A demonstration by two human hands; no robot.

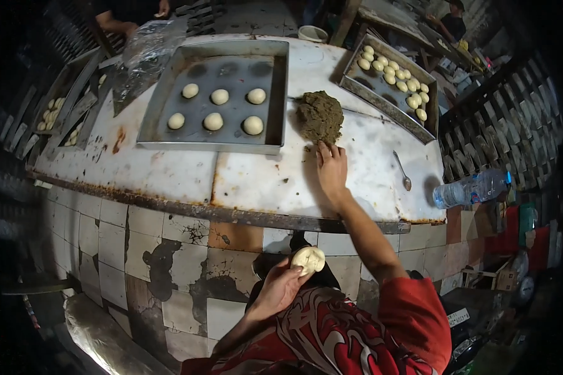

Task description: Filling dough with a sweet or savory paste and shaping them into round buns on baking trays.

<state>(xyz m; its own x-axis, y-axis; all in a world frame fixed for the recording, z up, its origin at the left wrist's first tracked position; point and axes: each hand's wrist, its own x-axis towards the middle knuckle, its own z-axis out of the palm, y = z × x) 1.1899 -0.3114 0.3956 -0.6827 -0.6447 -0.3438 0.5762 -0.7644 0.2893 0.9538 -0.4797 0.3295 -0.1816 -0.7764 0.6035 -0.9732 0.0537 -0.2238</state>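
In my left hand (281, 287), close to my body, lies a flattened piece of pale dough (308, 260) with a dented middle. My right hand (332, 168) reaches over the table, its fingertips at the lower edge of a brown-green mound of filling paste (320, 116). Whether those fingers pinch any paste is hard to see. Left of the mound stands a large square metal baking pan (211, 144), holding two rows of round dough balls (213, 121). A metal spoon (402, 171) rests on the table to the right of my hand.
A second metal tray (380, 110) with many dough balls sits at the back right. A plastic water bottle (471, 189) is at the table's right end. Clear plastic sheeting (148, 51) drapes beside the pan. Other people (452, 24) are beyond the stained white table (258, 176).
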